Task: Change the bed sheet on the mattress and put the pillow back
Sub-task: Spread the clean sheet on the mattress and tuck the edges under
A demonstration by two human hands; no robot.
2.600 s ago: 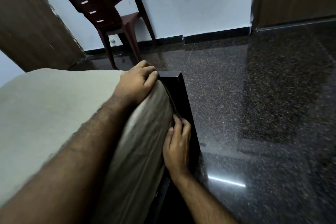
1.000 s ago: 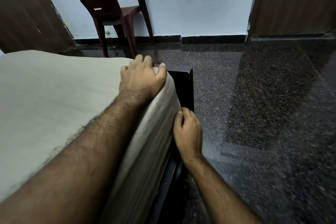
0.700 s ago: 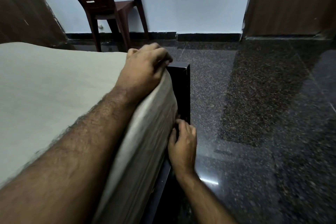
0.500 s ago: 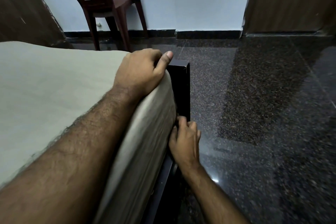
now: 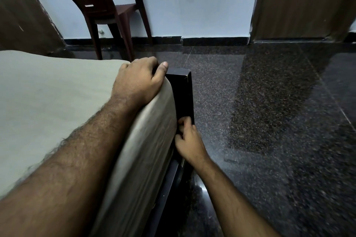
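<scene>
Bed sheet [image 5: 48, 102]: beige, covering the mattress, left of frame. Your left hand [image 5: 137, 82] grips its far corner; your right hand [image 5: 187, 140] pinches its side edge against the black bed frame [image 5: 183, 92].

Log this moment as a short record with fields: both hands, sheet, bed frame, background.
left hand: grips the mattress corner, fingers curled over its far edge
right hand: low, fingers curled at the gap between mattress side and frame
sheet: plain beige bed sheet covers the mattress top and side
frame: black wooden bed frame, corner exposed
background: dark brown plastic chair by the white wall
pillow: not in view
</scene>
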